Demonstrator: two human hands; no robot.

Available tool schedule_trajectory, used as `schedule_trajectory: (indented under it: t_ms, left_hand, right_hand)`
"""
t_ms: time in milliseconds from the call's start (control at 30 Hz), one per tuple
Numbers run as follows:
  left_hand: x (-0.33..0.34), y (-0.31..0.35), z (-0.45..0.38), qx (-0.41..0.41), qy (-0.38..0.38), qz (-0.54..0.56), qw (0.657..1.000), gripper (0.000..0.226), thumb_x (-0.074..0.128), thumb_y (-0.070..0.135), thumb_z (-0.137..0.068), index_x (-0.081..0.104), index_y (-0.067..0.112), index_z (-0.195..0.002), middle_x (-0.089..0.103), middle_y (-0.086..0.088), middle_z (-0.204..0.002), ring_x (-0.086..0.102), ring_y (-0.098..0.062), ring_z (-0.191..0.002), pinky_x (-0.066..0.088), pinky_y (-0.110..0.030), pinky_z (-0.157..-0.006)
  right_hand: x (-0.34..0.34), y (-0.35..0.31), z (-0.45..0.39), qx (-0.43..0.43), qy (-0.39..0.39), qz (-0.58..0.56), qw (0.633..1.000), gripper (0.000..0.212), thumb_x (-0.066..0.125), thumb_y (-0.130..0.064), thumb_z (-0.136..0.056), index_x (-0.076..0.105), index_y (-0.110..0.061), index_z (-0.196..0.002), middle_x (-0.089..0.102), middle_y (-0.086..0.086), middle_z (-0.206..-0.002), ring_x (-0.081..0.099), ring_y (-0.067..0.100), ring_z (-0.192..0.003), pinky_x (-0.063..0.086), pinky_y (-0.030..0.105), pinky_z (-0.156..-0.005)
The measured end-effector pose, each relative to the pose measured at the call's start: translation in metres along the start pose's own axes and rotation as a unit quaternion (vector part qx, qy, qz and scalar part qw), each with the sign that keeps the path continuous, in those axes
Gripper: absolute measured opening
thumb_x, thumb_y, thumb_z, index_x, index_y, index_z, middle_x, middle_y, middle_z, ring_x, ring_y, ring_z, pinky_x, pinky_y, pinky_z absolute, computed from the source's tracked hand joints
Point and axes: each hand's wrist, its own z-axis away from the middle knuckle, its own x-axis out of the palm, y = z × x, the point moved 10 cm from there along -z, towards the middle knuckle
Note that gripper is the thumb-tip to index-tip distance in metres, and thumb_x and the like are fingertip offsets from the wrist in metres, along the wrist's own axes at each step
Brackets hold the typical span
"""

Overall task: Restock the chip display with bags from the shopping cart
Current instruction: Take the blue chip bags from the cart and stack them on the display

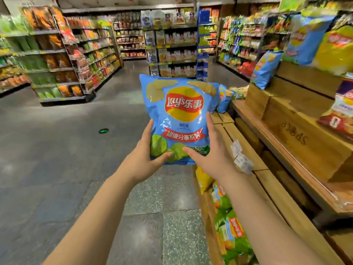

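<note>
The blue bag (176,119) stands upright at the centre of the frame, held in the air over the aisle floor, its printed face toward the camera and its long axis running top to bottom. Both hands hold it by its lower half. The left hand (147,159) cups the lower left edge, thumb curled across the front over the lime picture, the other fingers hidden behind the bag. The right hand (209,155) wraps the lower right edge, thumb on the front near the bottom, index finger lying up along the side seam; its remaining fingers cannot be seen. So the bag rises up and away from the fingers, with most of its length above the grip.

The wooden display (282,131) fills the right of the frame, well to the right of the bag, so the right hand is nearer to it. More blue bags (265,70) already lean on its upper tiers. Green and yellow bags (229,222) lie low at the bottom right, below the right forearm. The cart is not visible. Placing the bag likely means swinging it rightward onto a tier.
</note>
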Motion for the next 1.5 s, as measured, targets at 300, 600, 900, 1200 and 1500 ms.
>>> schedule_trajectory:
  t_ms: [300,600,900,1200,1500]
  left_hand:
    - [-0.011,-0.025,-0.181,0.047,-0.027,0.008,0.999,0.098,0.063,0.072,-0.062,-0.004,0.068,-0.134,0.037,0.015,-0.15,0.05,-0.006,-0.127,0.045,-0.042,-0.105]
    - [0.01,-0.072,-0.34,0.107,-0.102,0.036,0.988,0.094,0.062,0.074,-0.06,-0.005,0.079,-0.126,0.037,0.016,-0.15,0.05,-0.004,-0.127,0.045,-0.04,-0.105]
    - [0.055,-0.077,-0.493,0.199,-0.239,0.066,0.948,0.096,0.067,0.065,-0.072,-0.004,0.067,-0.136,0.031,0.022,-0.152,0.044,0.002,-0.131,0.041,-0.039,-0.109]
    - [0.138,-0.037,-0.592,0.258,-0.318,0.123,0.904,0.094,0.066,0.065,-0.072,-0.005,0.074,-0.132,0.036,0.025,-0.148,0.047,-0.001,-0.129,0.048,-0.041,-0.102]
    - [0.226,0.019,-0.674,0.308,-0.36,0.136,0.87,0.091,0.066,0.071,-0.068,-0.005,0.08,-0.124,0.03,0.019,-0.153,0.041,-0.006,-0.135,0.042,-0.043,-0.108]
  right_hand:
    - [0.018,0.062,-0.15,0.018,0.042,0.015,0.999,0.096,0.076,-0.035,-0.079,0.0,-0.059,-0.132,0.024,-0.021,-0.135,0.02,-0.009,-0.125,0.025,0.021,-0.105]
    - [0.048,0.136,-0.255,0.071,0.101,0.072,0.99,0.097,0.075,-0.036,-0.079,-0.004,-0.064,-0.127,0.026,-0.018,-0.139,0.025,0.002,-0.133,0.031,0.028,-0.105]
    - [0.042,0.195,-0.336,0.139,0.239,0.151,0.949,0.097,0.075,-0.04,-0.078,-0.002,-0.059,-0.133,0.025,-0.03,-0.128,0.019,-0.018,-0.115,0.026,0.012,-0.098]
    - [-0.014,0.253,-0.385,0.167,0.305,0.235,0.908,0.095,0.075,-0.036,-0.079,-0.001,-0.064,-0.128,0.025,-0.022,-0.127,0.028,-0.009,-0.116,0.037,0.022,-0.097]
    - [-0.088,0.311,-0.425,0.185,0.351,0.267,0.878,0.091,0.075,-0.031,-0.08,0.004,-0.059,-0.13,0.028,-0.018,-0.126,0.03,-0.004,-0.118,0.04,0.028,-0.1]
